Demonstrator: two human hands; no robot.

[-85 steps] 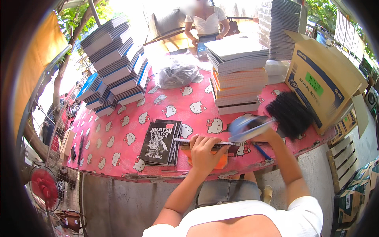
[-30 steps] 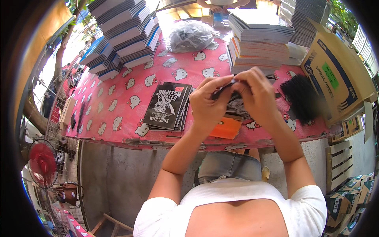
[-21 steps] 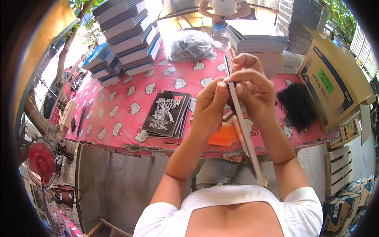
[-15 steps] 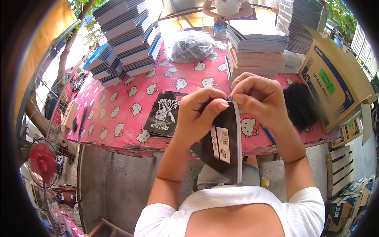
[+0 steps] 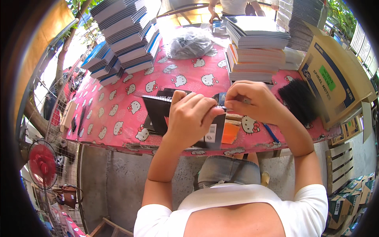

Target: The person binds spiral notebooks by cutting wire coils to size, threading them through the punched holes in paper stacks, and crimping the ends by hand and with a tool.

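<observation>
My left hand (image 5: pixel 191 114) is closed on a black spiral notebook (image 5: pixel 155 112), holding it tilted over the near edge of the table. The notebook's wire or coil edge runs along its top, and a white barcode label shows low on its back cover. My right hand (image 5: pixel 252 102) is pinched close to the notebook's top right corner. What its fingertips hold is too small and hidden to make out. Behind and under the held notebook, other dark notebooks lie partly hidden. An orange piece (image 5: pixel 230 132) lies beside it on the table.
A pink patterned cloth (image 5: pixel 114 128) covers the table. Tall notebook stacks (image 5: pixel 132 43) stand at the left, with another stack (image 5: pixel 256 51) ahead. At the right are black coils (image 5: pixel 298 100), a blue pen (image 5: pixel 271 133) and a cardboard box (image 5: pixel 335 79). Across the table a person (image 5: pixel 236 8) handles something.
The notebook has turned and come down toward the table, its cover opening out to the left. My right hand has moved slightly lower. The person opposite has stood or shifted, reaching leftward.
</observation>
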